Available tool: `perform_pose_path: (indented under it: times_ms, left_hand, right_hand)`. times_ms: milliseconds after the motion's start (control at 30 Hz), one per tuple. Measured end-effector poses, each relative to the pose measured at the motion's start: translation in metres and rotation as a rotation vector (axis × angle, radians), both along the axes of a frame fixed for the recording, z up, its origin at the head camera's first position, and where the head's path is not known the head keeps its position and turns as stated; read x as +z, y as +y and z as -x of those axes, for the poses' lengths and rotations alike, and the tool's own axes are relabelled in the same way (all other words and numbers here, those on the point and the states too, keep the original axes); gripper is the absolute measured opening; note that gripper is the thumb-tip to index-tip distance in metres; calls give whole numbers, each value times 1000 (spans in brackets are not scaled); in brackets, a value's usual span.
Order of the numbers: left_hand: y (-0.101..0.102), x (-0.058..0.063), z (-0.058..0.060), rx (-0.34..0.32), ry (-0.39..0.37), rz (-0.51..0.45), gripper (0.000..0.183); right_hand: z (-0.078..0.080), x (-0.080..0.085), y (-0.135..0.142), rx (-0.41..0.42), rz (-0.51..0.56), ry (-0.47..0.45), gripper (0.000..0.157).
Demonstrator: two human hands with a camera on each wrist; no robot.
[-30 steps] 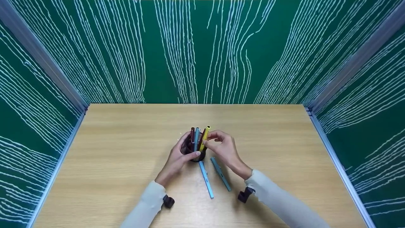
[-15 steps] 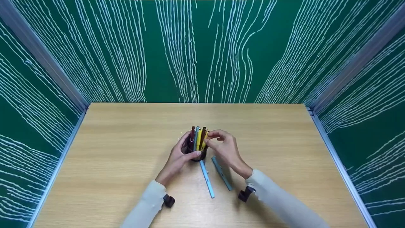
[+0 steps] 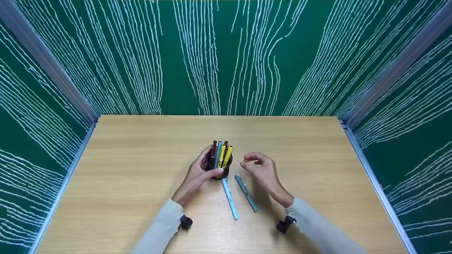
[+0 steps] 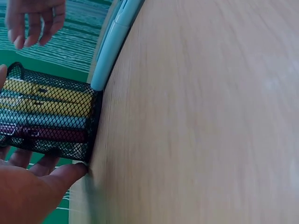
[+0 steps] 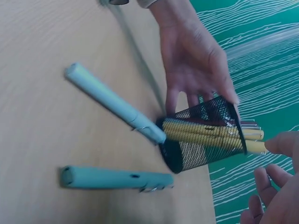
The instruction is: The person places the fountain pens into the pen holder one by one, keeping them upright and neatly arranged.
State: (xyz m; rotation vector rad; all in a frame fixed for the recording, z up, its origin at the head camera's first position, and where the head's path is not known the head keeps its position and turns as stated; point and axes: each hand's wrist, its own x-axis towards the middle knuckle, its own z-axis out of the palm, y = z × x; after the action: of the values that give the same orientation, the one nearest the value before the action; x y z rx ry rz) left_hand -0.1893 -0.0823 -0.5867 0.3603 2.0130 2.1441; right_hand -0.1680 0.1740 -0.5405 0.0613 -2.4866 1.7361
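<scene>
We find the left hand (image 3: 197, 173) holding a black mesh cup (image 3: 226, 173), its fingers curled round the left side and its thumb across the near side. The cup stands upright on the table (image 3: 127, 158), about midway between the left and right edges and well apart from the far edge.

Inside the cup we record two yellow pens (image 3: 228, 156), a blue-grey pen (image 3: 218, 155) and two dark red pens (image 3: 214, 149), leaning at slightly different angles.

The right hand (image 3: 262, 170) is raised to the right of the cup, apart from it, fingers loosely bent, with a narrow gap between thumb and forefinger.

Two further pens lie on the table, slanting from the cup toward the near edge. The light blue pen (image 3: 230, 199) has its clip end at the cup's base; whether they touch we cannot tell. The teal pen (image 3: 246, 193) lies to its right, clip end also nearer the cup.

Green walls (image 3: 229, 70) with white wavy lines rise beyond the far, left and right edges.
</scene>
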Motion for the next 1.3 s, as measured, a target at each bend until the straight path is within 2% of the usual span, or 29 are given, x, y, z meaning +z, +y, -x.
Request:
perform_pose_path:
  times_ms: [267,433,600,933,1300]
  left_hand:
    - [-1,7,4,-1,-32,116,102]
    - [-2,13,6,-25,-38,141,95]
    - [-2,16,5,-30,-51,156,97]
    - [-2,15,4,-2,-64,217,98]
    - [-1,15,4,-9,-53,198,103]
  right_hand:
    - [-16,-24,12,20,-17,-54,20]
    - [-25,-38,16,35,-61,-102,24]
    - [-31,-49,20,37,-106,-86,21]
    - [-41,-63,19,54,-168,-57,23]
    - [-41,-69,14,39,-260,-25,20]
